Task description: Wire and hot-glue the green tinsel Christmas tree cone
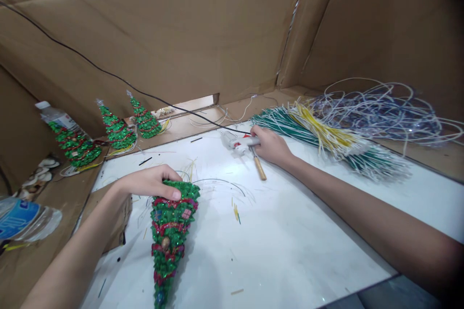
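My left hand grips a small green tinsel Christmas tree by its wide base. The tree is upside down, its tip pointing toward me, with red garland and little ornaments on it. Farther off, my right hand is closed around the handle of a glue gun, light grey with a red part, whose nozzle end points left. A wooden-handled tool lies just below the gun, its far end hidden near my fingers.
More decorated trees stand at the back left near plastic bottles. Bundles of green and yellow wires and a tangle of clear-white strands lie at right. A black cable crosses before cardboard walls. Wire scraps dot the white board.
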The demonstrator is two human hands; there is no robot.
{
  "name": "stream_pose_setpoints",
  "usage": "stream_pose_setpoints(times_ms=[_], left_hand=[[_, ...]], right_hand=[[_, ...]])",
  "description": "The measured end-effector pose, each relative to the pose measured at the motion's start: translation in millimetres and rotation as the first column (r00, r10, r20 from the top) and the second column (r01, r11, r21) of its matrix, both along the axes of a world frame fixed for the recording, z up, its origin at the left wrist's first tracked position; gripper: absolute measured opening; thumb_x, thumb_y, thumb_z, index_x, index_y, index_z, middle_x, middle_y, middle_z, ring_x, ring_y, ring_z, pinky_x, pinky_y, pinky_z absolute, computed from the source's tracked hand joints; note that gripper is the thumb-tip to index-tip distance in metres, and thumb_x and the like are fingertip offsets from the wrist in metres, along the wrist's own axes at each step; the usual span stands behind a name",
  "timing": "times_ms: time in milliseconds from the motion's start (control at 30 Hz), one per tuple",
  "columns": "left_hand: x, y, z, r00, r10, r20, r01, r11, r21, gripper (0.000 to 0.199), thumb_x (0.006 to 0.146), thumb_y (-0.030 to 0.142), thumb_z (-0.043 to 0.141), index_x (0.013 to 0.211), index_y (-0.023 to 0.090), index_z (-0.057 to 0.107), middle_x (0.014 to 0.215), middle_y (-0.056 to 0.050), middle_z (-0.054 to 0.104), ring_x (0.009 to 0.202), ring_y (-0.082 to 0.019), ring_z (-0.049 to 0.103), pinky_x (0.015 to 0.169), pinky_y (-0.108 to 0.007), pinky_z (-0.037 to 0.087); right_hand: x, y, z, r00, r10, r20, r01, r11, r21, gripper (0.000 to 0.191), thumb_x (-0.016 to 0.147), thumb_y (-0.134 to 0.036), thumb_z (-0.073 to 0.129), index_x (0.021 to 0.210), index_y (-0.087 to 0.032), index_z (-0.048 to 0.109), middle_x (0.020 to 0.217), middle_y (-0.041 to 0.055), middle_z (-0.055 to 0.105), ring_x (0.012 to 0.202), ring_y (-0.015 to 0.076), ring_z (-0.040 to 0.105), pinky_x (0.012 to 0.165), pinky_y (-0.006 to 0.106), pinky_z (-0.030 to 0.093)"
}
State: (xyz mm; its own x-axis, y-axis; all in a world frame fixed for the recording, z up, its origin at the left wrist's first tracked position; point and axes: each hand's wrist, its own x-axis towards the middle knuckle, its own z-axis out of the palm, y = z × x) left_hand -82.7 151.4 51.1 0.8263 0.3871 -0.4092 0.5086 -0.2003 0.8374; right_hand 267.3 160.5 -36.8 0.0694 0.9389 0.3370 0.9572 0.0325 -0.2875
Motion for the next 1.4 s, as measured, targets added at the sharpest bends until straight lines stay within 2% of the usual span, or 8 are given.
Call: stream_pose_setpoints(times_ms=[767, 1067, 1400], left_hand=[[0.2, 0.1, 0.1, 1.000, -0.008, 0.018, 0.008, 1.000, 0.003, 0.043, 0.073, 0.054, 0.069, 0.069, 0.011, 0.065, 0.059, 0.001, 0.052, 0.054, -0.009, 0.041, 0.051, -0.019, 0.039], [-0.5, -0.3, -0.2, 1.000, 0.000, 0.014, 0.000, 1.000, -0.022, 0.043, 0.073, 0.055, 0.069, 0.071, 0.012, 0.066, 0.060, 0.001, 0.054, 0.054, -0.009, 0.042, 0.051, -0.019, 0.039], [0.2, -0.5, 0.6, 1.000, -0.004, 0.002, 0.004, 1.000, 0.010, 0.045, 0.072, 0.057, 0.069, 0.070, 0.011, 0.065, 0.060, 0.001, 0.052, 0.055, -0.009, 0.041, 0.052, -0.019, 0.038]], right_hand=[[-0.8, -0.3, 0.6, 1.000, 0.010, 0.012, -0.011, 1.000, 0.020, 0.027, 0.068, -0.015, 0.049, 0.094, -0.022, 0.052, 0.085, 0.0074, 0.060, 0.079, 0.0229, 0.053, 0.056, 0.027, 0.026], [0.6, -0.2, -0.6, 1.000, 0.007, 0.006, -0.007, 1.000, 0.009, 0.030, 0.067, -0.012, 0.050, 0.094, -0.023, 0.050, 0.089, 0.0065, 0.061, 0.082, 0.0230, 0.054, 0.056, 0.025, 0.026], [0.3, 0.5, -1.6, 1.000, 0.002, 0.017, -0.002, 1.000, 0.012, 0.026, 0.070, -0.017, 0.050, 0.096, -0.022, 0.052, 0.091, 0.0087, 0.061, 0.082, 0.0239, 0.054, 0.056, 0.027, 0.026]])
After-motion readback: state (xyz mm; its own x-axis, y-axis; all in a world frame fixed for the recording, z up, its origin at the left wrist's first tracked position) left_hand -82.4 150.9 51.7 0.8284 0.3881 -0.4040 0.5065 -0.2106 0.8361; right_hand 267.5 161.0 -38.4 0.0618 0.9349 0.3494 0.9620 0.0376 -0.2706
